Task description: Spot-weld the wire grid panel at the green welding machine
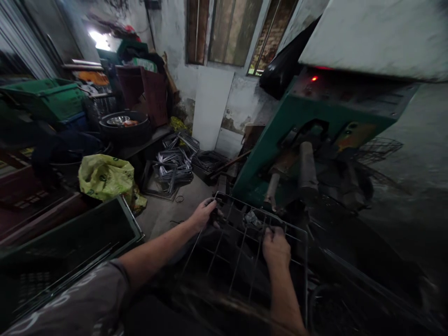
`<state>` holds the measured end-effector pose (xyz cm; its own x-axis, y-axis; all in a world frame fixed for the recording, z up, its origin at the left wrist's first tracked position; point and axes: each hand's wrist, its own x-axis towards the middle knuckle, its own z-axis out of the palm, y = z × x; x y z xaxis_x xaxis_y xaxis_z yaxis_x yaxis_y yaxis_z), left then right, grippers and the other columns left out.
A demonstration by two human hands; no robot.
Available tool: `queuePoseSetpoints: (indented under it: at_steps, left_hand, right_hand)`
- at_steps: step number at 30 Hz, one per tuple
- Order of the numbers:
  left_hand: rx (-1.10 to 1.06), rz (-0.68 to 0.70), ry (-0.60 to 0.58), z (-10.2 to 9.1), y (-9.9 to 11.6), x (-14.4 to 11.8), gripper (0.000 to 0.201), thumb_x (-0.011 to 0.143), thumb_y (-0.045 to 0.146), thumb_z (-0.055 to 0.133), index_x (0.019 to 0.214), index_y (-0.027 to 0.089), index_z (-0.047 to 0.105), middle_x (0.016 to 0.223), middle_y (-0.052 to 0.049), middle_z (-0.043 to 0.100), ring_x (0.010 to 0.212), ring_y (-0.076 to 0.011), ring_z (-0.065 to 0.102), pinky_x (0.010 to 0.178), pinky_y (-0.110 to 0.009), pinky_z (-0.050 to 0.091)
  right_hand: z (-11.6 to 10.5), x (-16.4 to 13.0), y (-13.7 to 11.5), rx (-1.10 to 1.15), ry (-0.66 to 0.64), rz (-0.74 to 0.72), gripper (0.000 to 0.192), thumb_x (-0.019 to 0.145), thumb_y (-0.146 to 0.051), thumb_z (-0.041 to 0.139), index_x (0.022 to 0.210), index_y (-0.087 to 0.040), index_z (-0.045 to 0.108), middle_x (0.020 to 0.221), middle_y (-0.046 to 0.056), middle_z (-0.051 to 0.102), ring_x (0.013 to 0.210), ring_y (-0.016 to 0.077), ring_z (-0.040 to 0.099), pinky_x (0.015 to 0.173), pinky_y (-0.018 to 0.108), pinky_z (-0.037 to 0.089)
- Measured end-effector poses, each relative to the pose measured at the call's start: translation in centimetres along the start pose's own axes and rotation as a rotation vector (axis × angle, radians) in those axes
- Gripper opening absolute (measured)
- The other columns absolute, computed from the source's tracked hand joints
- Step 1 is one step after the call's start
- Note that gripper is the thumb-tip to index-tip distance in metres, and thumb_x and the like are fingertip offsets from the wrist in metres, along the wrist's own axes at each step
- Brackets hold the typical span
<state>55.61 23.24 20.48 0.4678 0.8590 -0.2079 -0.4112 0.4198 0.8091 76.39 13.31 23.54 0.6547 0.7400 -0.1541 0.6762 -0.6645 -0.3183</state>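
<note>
You are likely positioning the grid (239,254) before the machine (280,126), left hand (206,213) and right hand (276,245) grasping it (machine-side end); the next move likely calls for level support.

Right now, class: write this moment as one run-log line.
left hand: at far-left corner of wire grid | right hand: closed on wire grid | green machine: red light lit

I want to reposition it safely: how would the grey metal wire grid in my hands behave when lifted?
The grey metal wire grid is probably fairly stiff, since it looks straight-lined rather than sagging. It is likely light for its size, being mostly open gaps.
</note>
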Motion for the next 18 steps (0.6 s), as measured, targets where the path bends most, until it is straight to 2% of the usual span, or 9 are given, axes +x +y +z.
queuePoseSetpoints:
  at_steps: [11, 18]
  left_hand:
    - [-0.063, -0.006, -0.025, 0.4, -1.8, 3.2, 0.059, 0.07, 0.055, 0.073, 0.107, 0.019, 0.044, 0.067, -0.001, 0.064, 0.054, -0.0207, 0.066, 0.037, -0.025, 0.05]
    - [-0.079, -0.037, 0.005, 0.5, -2.4, 3.8, 0.061, 0.068, 0.055, 0.075, 0.106, 0.018, 0.044, 0.067, -0.002, 0.065, 0.05, -0.0183, 0.063, 0.038, -0.025, 0.05]
  right_hand:
    - [-1.6, 2.5, -0.5, -0.081, -0.014, 0.005, 0.034, 0.097, -0.028, 0.032, 0.121, -0.013, 0.051, 0.103, 0.014, 0.065, 0.098, 0.026, 0.063, 0.074, 0.03, 0.043]
    - [-1.0, 3.6, 0.3, -0.099, -0.002, -0.016, 0.033, 0.097, -0.029, 0.031, 0.116, -0.014, 0.053, 0.095, 0.012, 0.065, 0.09, 0.0238, 0.064, 0.071, 0.029, 0.043]
